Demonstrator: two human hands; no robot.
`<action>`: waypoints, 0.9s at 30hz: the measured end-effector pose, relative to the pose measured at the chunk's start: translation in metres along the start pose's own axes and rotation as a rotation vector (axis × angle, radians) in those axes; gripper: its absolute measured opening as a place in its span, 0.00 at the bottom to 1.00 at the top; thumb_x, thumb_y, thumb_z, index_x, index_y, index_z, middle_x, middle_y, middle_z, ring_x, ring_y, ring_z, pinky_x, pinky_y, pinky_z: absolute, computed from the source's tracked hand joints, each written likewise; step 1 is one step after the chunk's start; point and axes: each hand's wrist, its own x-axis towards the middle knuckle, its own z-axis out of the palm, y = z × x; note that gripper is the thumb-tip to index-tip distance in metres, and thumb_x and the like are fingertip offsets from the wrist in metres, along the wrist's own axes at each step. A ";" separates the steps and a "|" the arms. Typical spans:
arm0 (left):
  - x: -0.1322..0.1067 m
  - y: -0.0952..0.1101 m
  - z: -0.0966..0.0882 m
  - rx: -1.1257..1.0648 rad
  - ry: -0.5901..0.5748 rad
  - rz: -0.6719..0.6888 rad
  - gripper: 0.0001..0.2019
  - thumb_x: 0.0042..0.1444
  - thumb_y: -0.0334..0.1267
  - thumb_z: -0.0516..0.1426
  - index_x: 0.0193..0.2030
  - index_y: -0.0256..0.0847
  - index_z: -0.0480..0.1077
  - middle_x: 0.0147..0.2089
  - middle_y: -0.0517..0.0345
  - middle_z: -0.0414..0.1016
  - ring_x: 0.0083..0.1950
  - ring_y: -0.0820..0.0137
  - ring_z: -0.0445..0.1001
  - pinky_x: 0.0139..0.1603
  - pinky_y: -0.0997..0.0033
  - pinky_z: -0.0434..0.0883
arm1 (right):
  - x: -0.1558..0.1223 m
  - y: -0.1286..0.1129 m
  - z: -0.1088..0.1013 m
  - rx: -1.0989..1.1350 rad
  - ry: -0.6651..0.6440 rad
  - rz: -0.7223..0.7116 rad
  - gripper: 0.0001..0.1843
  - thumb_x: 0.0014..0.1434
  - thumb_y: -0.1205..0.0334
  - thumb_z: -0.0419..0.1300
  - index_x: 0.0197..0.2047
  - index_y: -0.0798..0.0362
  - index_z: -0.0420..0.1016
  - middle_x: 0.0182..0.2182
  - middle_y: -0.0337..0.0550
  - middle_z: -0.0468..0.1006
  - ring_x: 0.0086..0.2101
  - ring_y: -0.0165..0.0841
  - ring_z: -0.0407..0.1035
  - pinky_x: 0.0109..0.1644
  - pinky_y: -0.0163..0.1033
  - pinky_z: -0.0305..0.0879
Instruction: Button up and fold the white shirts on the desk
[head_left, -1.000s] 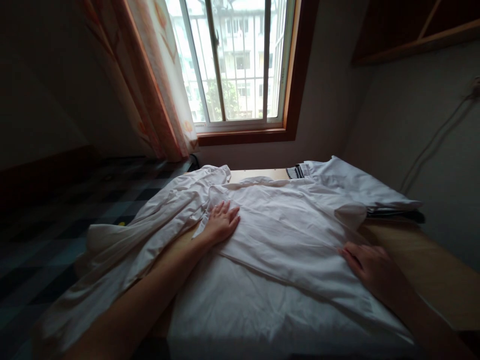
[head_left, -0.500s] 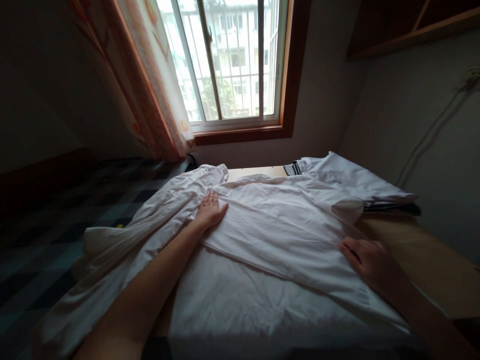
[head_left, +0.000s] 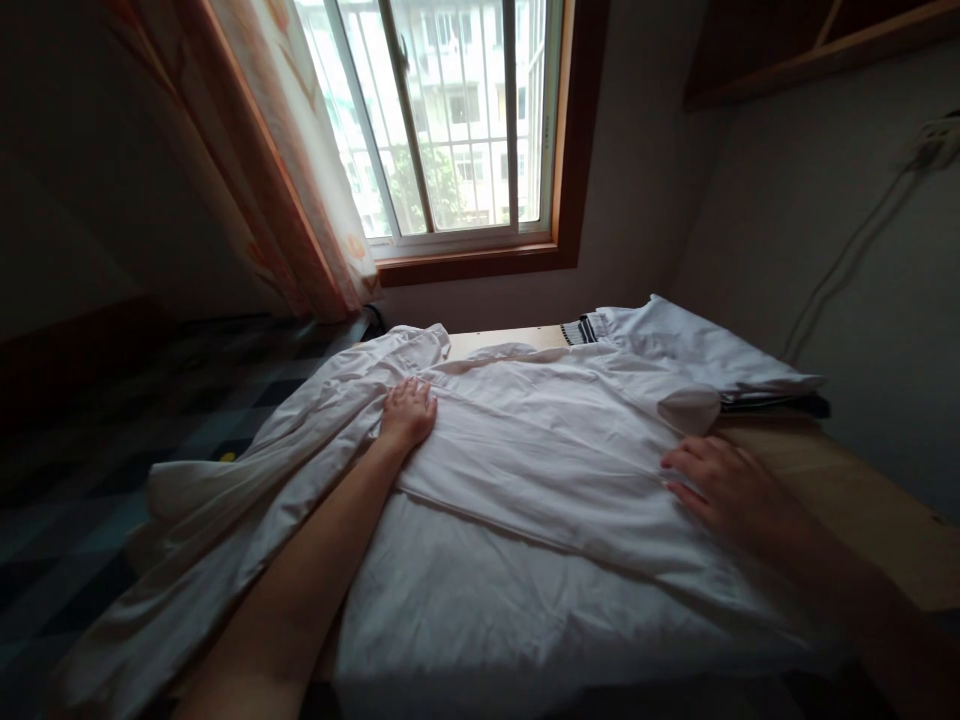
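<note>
A white shirt (head_left: 525, 430), creased and partly folded, lies spread over the table. My left hand (head_left: 409, 410) rests palm down near its upper left, fingers stretched out on the cloth. Loose fabric (head_left: 300, 440) bunches to the left of that hand and hangs toward the bed. At the shirt's right edge is my right hand (head_left: 716, 480), its thumb and fingers apart, with the fingertips at the cloth. A rounded flap of white fabric (head_left: 690, 408) sticks up just beyond it.
A folded white garment (head_left: 690, 345) lies on dark cloth at the back right of the wooden table (head_left: 840, 480). A checked bed (head_left: 67, 500) is on the left. Behind stand a barred window (head_left: 450, 120) and an orange-patterned curtain (head_left: 285, 180); a shelf (head_left: 825, 60) overhangs the right.
My right hand has gone from closed at the shirt's edge to open and moved slightly up. My left hand stays flat on the cloth. The view has shifted a little.
</note>
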 end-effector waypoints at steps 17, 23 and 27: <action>0.004 -0.011 0.010 0.024 -0.047 0.100 0.28 0.67 0.41 0.42 0.69 0.28 0.61 0.72 0.40 0.59 0.74 0.58 0.55 0.73 0.55 0.52 | 0.190 -0.231 0.074 0.417 -0.344 0.009 0.37 0.71 0.40 0.39 0.75 0.53 0.49 0.74 0.54 0.44 0.72 0.48 0.35 0.70 0.66 0.26; 0.001 -0.009 0.008 0.017 -0.058 0.090 0.29 0.68 0.42 0.40 0.70 0.31 0.59 0.73 0.43 0.56 0.75 0.60 0.52 0.73 0.56 0.51 | 0.171 -0.219 0.072 0.398 -0.347 0.027 0.39 0.70 0.38 0.37 0.74 0.53 0.50 0.74 0.54 0.44 0.72 0.49 0.34 0.69 0.67 0.23; -0.001 -0.008 0.005 0.022 -0.081 0.100 0.30 0.69 0.43 0.39 0.71 0.29 0.57 0.74 0.43 0.54 0.76 0.61 0.50 0.74 0.57 0.49 | 0.155 -0.201 0.061 0.382 -0.396 -0.017 0.40 0.69 0.36 0.38 0.75 0.53 0.50 0.74 0.54 0.42 0.72 0.46 0.34 0.71 0.61 0.24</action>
